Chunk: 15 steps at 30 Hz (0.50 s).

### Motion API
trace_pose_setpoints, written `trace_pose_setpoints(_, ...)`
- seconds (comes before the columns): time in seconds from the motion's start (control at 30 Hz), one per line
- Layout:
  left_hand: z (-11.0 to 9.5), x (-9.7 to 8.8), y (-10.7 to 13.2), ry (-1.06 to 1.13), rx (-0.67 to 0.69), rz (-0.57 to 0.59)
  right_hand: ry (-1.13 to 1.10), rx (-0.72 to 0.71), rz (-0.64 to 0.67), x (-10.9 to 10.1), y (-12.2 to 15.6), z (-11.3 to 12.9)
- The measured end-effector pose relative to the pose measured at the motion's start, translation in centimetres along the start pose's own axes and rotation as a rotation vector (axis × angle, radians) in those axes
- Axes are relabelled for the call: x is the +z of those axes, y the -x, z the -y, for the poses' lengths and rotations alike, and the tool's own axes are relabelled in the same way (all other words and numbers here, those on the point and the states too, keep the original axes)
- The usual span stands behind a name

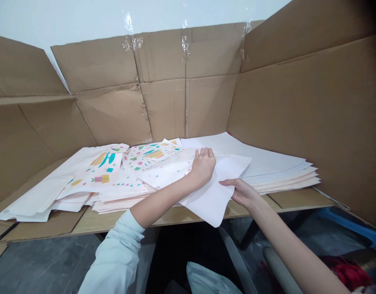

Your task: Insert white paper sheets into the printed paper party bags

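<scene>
A white sheet (217,200), folded over and with a rounded corner, hangs partly past the table's front edge. My right hand (241,192) pinches its right side, thumb on top and fingers underneath. My left hand (204,166) lies back-up on the sheet near the fold, its fingers stretched forward and close together. Under and left of it a printed part (163,173) shows small coloured stars. Beside my hands on the left is a pile of printed sheets (99,176) with cakes, gifts and bunting.
A stack of large white sheets (261,163) lies fanned on the right of the wooden table (120,219). Folded white pieces (35,200) rest at the left. Tall cardboard walls (166,106) enclose the back and both sides. A blue plastic piece (350,224) is below right.
</scene>
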<state>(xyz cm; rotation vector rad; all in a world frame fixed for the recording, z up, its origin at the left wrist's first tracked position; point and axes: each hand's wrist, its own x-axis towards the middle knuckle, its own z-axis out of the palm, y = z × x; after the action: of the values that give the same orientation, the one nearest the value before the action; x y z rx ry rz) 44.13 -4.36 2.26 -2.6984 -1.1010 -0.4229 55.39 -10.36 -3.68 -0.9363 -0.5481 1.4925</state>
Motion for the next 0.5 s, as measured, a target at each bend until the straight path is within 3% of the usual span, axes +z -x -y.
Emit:
trace_pose_setpoints(0.13, -0.8, -1.3, 0.9, 0.051, 0.103, -0.023, -0.007, -0.124, -0.058, 1.4, 1.4, -0.2)
trace_pose_setpoints(0.27, -0.9, 0.5, 1.8, 0.195, 0.152, 0.344, 0.010, -0.128, -0.099, 2.0, 0.7, -1.9)
trace_pose_setpoints(0.33, -0.4, 1.8, 1.9, 0.235, 0.143, 0.418, -0.010, -0.111, -0.109, 1.9, -0.2, -2.6)
trace_pose_setpoints(0.5, 1.4, 2.4, 2.2, 0.285, 0.127, 0.129, -0.160, -0.104, -0.131, 1.6, -1.0, -3.1)
